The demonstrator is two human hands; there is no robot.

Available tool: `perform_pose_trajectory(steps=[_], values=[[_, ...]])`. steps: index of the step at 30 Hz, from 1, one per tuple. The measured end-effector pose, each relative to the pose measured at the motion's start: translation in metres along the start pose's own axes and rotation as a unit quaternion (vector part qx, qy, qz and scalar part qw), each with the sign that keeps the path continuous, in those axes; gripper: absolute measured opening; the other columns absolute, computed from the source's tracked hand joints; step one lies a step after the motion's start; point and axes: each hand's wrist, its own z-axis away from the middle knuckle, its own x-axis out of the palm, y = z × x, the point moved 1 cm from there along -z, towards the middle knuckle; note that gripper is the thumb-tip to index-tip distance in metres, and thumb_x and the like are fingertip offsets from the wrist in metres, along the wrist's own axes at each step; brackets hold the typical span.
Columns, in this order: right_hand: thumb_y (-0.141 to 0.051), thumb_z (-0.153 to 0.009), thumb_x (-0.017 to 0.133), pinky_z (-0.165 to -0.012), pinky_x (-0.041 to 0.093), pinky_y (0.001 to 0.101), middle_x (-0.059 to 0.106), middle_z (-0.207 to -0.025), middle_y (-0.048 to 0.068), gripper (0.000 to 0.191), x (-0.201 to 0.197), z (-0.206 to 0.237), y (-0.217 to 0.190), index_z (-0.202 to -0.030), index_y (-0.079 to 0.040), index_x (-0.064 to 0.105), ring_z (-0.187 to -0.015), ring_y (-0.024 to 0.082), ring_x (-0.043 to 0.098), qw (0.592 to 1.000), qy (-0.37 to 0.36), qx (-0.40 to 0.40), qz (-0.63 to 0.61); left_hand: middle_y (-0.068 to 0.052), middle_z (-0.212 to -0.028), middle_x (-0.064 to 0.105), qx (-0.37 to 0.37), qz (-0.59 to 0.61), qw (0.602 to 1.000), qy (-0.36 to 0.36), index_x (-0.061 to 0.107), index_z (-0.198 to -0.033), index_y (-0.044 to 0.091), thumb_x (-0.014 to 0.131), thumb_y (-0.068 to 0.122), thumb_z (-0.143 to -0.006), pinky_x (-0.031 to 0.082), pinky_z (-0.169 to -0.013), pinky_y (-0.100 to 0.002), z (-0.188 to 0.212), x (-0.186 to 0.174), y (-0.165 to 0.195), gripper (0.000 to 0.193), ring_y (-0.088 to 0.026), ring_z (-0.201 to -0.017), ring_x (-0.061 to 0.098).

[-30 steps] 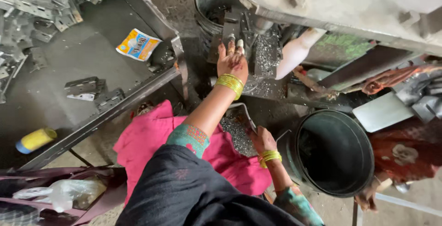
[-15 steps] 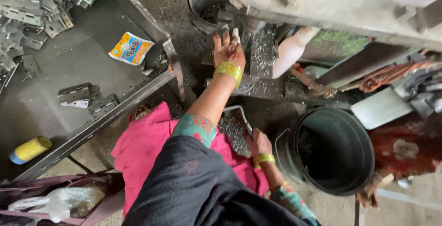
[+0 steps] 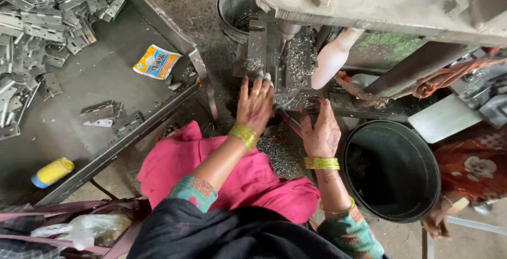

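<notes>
**Reaching into a metal press with both hands**

Looking down from the head camera, the left hand [image 3: 255, 105] rests at the machine's work area [image 3: 288, 61] at twelve o'clock, fingers spread flat, gripping nothing. The right hand [image 3: 320, 129] lies just beside it at one o'clock, fingers loosely apart on metal shavings [image 3: 280, 156]. Loose hinges [image 3: 39, 24] are heaped on the worktop [image 3: 95, 79] at ten o'clock; a black bucket [image 3: 392, 170] sits at three o'clock. Fingers this near the tooling risk being pinched, and sharp swarf could cut bare skin.
</notes>
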Motion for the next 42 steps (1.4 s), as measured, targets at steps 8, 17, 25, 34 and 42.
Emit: perform_pose_trajectory(steps=[8,17,25,34,42], values=[[-0.022,-0.093,0.071,-0.082,0.053,0.049,0.072,-0.11,0.018,0.028,-0.007,0.0,-0.009,-0.114,-0.005,0.063,-0.101,0.041,0.068,0.995,-0.058,0.068,-0.034,-0.015,-0.129,0.069,-0.054,0.061,0.995,0.049,0.065,-0.12,0.011,0.063,0.019,-0.092,0.035,-0.109,-0.053,-0.079,-0.009,0.02,0.029,-0.029,-0.127,0.058],[-0.02,-0.092,0.068,-0.076,0.053,0.048,0.075,-0.097,0.016,0.028,-0.011,-0.003,-0.008,-0.115,-0.005,0.062,-0.09,0.039,0.071,0.989,-0.059,0.117,-0.071,-0.015,-0.144,0.056,-0.061,0.093,0.993,-0.039,0.059,-0.132,0.008,0.063,0.037,-0.088,0.032,-0.11,-0.056,-0.044,0.017,0.015,0.053,-0.031,-0.132,0.05],[-0.023,-0.093,0.072,-0.077,0.053,0.0499,0.073,-0.099,0.019,0.03,-0.006,-0.005,-0.003,-0.114,-0.003,0.062,-0.091,0.042,0.07,0.992,-0.061,0.105,-0.026,-0.008,-0.155,0.045,-0.02,-0.084,0.991,-0.099,0.052,-0.145,0.008,0.047,0.019,-0.099,0.024,-0.124,-0.055,-0.03,0.024,0.018,0.047,-0.022,-0.145,0.039],[-0.023,-0.09,0.07,-0.08,0.053,0.0485,0.076,-0.104,0.017,0.029,0.006,-0.004,0.015,-0.114,-0.008,0.066,-0.097,0.04,0.071,0.976,-0.158,0.148,-0.033,-0.012,-0.15,0.055,-0.127,-0.003,0.983,-0.13,0.064,-0.131,0.002,0.046,0.014,-0.099,0.014,-0.122,-0.059,-0.062,0.014,0.008,0.039,-0.029,-0.148,0.042],[-0.04,-0.085,0.073,-0.076,0.053,0.0533,0.07,-0.093,0.024,0.038,0.084,0.088,0.097,-0.099,-0.005,0.064,-0.091,0.045,0.068,0.937,-0.311,0.156,0.03,-0.008,-0.146,0.059,-0.182,0.017,0.983,-0.032,0.052,-0.146,-0.003,0.045,0.012,-0.1,0.018,-0.123,-0.056,-0.09,0.047,-0.001,0.049,-0.026,-0.145,0.043]])
